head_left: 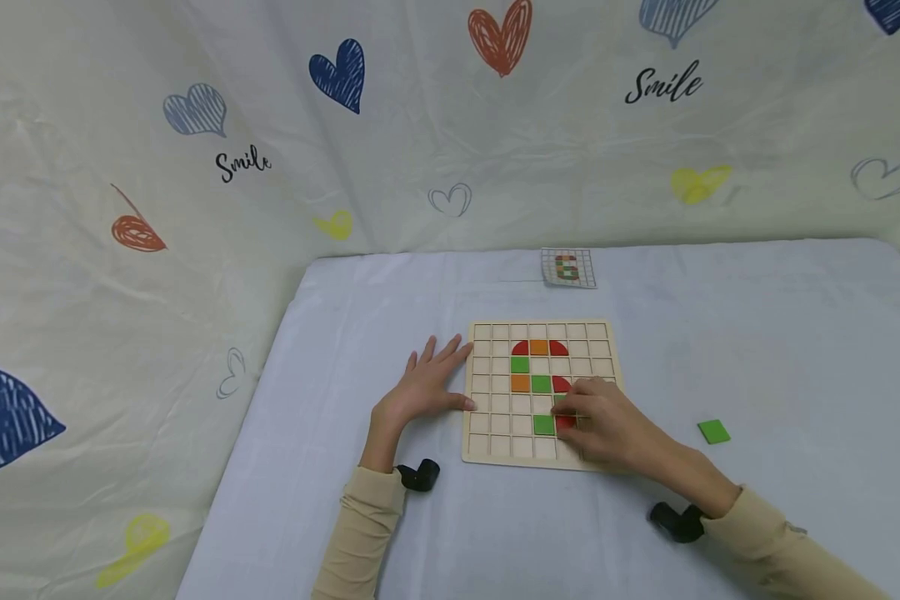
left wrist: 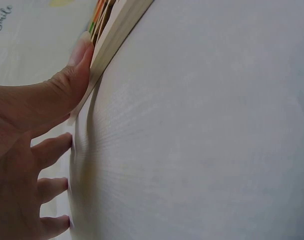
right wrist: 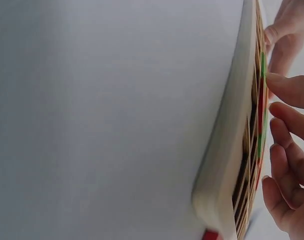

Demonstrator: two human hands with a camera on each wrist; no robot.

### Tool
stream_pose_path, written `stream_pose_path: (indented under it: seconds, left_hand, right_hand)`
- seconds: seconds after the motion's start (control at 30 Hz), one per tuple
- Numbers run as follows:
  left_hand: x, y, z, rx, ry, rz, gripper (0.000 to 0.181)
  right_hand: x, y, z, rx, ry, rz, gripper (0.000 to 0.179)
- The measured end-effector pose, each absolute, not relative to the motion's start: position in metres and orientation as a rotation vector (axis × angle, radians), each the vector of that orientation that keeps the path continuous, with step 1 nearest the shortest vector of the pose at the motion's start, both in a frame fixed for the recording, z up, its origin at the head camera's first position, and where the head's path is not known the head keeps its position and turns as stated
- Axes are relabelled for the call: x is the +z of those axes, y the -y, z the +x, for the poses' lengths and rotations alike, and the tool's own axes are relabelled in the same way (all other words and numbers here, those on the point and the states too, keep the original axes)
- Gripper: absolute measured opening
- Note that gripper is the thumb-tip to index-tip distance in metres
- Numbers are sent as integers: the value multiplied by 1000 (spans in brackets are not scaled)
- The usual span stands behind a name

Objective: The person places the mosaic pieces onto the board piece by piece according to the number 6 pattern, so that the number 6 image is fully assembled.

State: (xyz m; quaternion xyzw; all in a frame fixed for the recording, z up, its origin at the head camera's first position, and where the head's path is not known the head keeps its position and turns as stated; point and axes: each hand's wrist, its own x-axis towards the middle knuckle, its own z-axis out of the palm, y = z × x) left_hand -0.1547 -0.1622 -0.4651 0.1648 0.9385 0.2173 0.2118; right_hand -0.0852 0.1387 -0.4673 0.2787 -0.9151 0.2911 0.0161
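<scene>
A square wooden grid board lies on the table, with red, orange and green tiles in several of its cells. My right hand is over its lower right part, fingers loosely bent. The thumb and index fingertips are right at a red quarter-round tile, which looks level with the board in the right wrist view. Beside it is a green tile; another green one is mostly hidden by my fingers. My left hand lies spread at the board's left side, thumb and index tip at the edge.
A loose green tile lies on the white cloth to the right. A small pattern card is behind the board. At the bottom of the right wrist view a small red piece shows near the board's corner.
</scene>
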Motion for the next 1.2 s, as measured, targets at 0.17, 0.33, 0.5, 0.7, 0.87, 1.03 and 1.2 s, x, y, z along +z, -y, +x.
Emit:
stream_pose_path:
  seconds: [0.17,0.33,0.5,0.7,0.87,1.03,1.2]
  left_hand:
    - [-465,162,-155,604,-2610,466,98]
    - [-465,163,-155,600,-2608,465,98]
    - [-464,162,-155,611,-2606,464,97]
    - [-465,162,-155,606,-2604,466,97]
    - [-465,161,-155,611,-2606,456,97]
    - [-466,161,-155,616,-2602,459,97]
    - [-465,161,-156,608,-2605,461,98]
  right_hand:
    - [-465,-151,-82,926,2865,793,25]
    - [-464,-162,-80,909,2860,771,28]
    - [-464,-177,-76,874,2833,745,31]
    - [-469,-195,-71,851,2753,725,33]
    - [-470,-206,-68,835,2752,688,35]
    - [-470,-215,-62,829,2849,653,33]
    - [-472,-223,-59,834,2935,631,34]
